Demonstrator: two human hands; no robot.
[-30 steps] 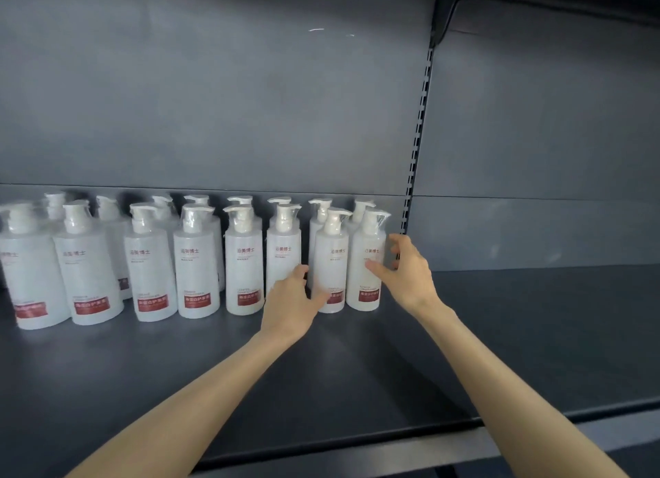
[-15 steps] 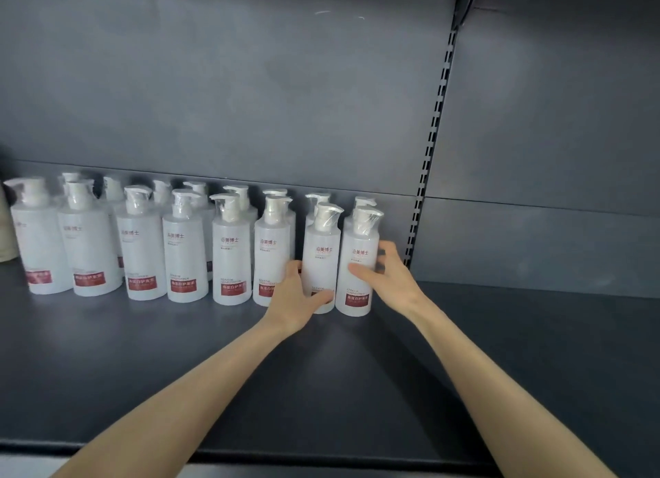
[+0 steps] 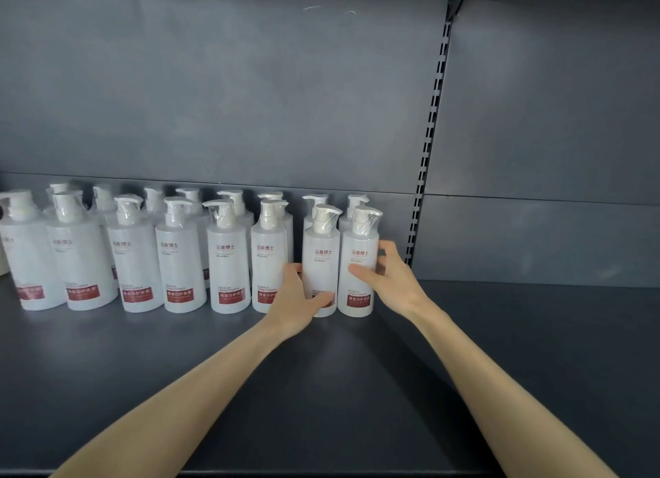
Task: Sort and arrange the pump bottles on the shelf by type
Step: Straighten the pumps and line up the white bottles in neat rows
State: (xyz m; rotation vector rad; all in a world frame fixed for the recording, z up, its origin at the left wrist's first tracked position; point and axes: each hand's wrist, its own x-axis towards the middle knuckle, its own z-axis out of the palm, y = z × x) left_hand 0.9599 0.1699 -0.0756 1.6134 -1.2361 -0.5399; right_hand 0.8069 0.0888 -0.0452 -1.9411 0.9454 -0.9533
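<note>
Head view: at centre frame the left hand (image 3: 298,299) curls around the lower part of a white pump bottle (image 3: 321,259), thumb across its front near the base, fingers tucked behind between it and the next bottle (image 3: 268,259) to the left. The right hand (image 3: 387,277) grasps the end bottle (image 3: 359,263) at its waist, thumb in front, fingers (image 3: 387,249) spread behind. A double row of pump bottles (image 3: 135,256) stretches toward the left edge on the dark shelf (image 3: 535,352), against the back panel (image 3: 250,84). Red labels read "KERATIN CONDITIONER".
</note>
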